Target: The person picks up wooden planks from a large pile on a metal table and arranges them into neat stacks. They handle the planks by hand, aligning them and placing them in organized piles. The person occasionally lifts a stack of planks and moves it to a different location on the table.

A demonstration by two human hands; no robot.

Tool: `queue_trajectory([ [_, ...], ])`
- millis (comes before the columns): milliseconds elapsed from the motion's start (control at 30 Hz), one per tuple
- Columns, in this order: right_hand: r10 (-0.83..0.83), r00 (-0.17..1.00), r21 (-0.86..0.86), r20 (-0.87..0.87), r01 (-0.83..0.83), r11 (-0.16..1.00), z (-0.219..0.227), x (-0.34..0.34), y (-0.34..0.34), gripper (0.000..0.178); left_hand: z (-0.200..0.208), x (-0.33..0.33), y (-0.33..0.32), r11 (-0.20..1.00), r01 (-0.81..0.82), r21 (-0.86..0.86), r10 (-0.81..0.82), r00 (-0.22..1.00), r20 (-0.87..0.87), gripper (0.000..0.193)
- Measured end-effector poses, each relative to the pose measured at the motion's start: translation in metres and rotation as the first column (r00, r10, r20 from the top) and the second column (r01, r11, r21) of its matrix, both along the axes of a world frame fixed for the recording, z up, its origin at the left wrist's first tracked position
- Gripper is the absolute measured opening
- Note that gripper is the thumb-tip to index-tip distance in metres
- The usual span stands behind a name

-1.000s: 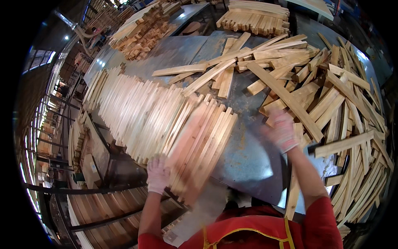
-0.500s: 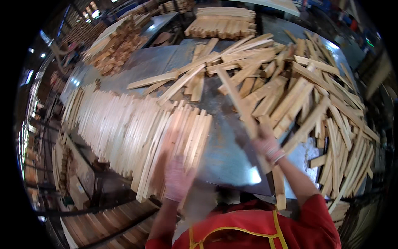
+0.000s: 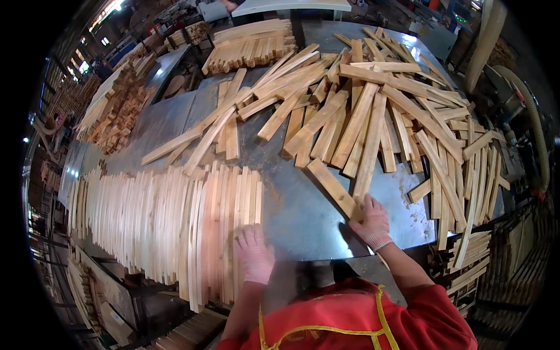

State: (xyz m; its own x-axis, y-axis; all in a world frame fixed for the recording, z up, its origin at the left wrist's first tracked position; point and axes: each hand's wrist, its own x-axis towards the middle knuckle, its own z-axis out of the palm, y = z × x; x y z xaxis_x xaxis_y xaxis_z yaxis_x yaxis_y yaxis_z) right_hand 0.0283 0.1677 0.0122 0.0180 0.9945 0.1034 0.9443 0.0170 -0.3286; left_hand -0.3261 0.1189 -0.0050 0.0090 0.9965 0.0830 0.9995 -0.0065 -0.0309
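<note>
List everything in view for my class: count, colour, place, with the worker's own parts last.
Wood strip row: one, too many strips to count, pale tan, left
Loose wood pile: one, tan, right
Far stack: one, pale tan, upper centre-left
Left stack: one, brownish tan, upper left
Metal tabletop: one, grey, centre
White tabletop: one, white, top edge
Clothing: count unclear, red with yellow trim, bottom
Left hand: one, pale-pink glove, row's right side
Right hand: one, pale-pink glove, at a strip's near end
</note>
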Motion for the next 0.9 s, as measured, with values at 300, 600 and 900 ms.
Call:
queue_trajectory([
  [300,-0.098,0.751,-0.429,-0.653,-0.26,0.865,-0.02,-0.036,-0.009,0.086,-0.011,0.131,0.036,0.873,0.163,-0.46,0.418,0.235,0.878,0.056],
  [600,-0.398,0.275,-0.266,-0.875,0.414,0.871,-0.08,0.088,0.2,0.062,-0.018,0.082,0.05,0.941,-0.262,-0.216,0.339,0.755,0.562,0.047],
  [900,-0.48,-0.309,-0.483,-0.821,-0.072,0.873,-0.07,-0.08,0.01,0.047,-0.008,-0.006,-0.016,0.984,-0.177,0.0,0.174,0.966,0.192,0.077],
])
